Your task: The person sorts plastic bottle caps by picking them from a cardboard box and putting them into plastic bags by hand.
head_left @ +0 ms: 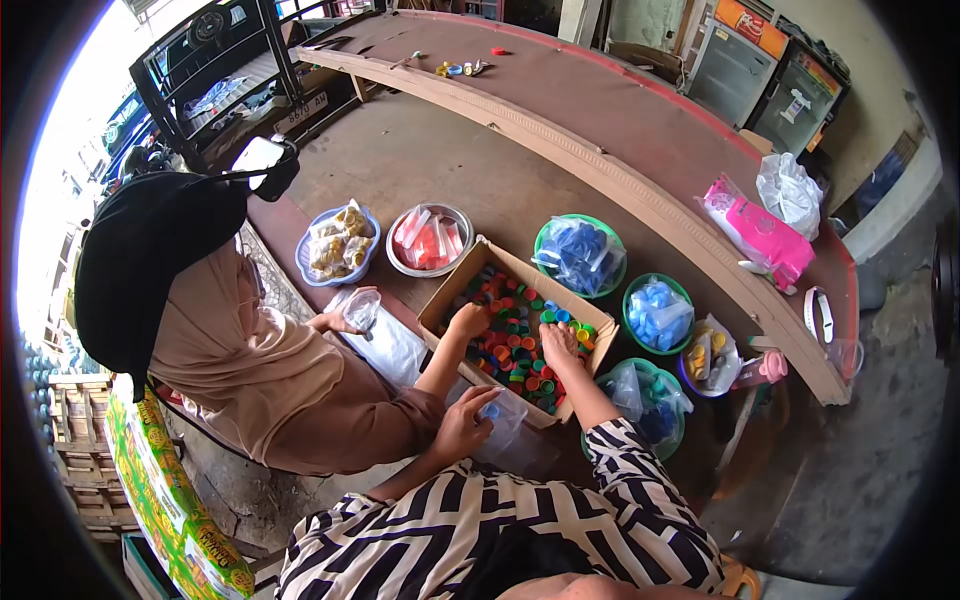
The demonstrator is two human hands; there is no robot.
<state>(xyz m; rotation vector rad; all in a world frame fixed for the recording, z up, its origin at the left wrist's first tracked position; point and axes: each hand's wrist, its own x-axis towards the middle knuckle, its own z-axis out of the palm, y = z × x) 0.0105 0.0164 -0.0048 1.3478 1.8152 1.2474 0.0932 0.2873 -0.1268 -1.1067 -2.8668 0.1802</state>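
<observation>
The vehicle plate (301,113) seems to read 8670 AW (it's blurred).

From here I see mixed red, green, blue, yellow and orange caps (527,342), a brown box (537,278), a bright pink packet (758,235), and a black-and-cream geometric-patterned sleeve (634,455).

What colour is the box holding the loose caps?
The box is light brown, clearest in the head view.

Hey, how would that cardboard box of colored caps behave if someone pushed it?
The cardboard box would probably slide rather than tip, being wide and low. Its thin walls might flex, and the loose caps would likely shift inside.
</observation>
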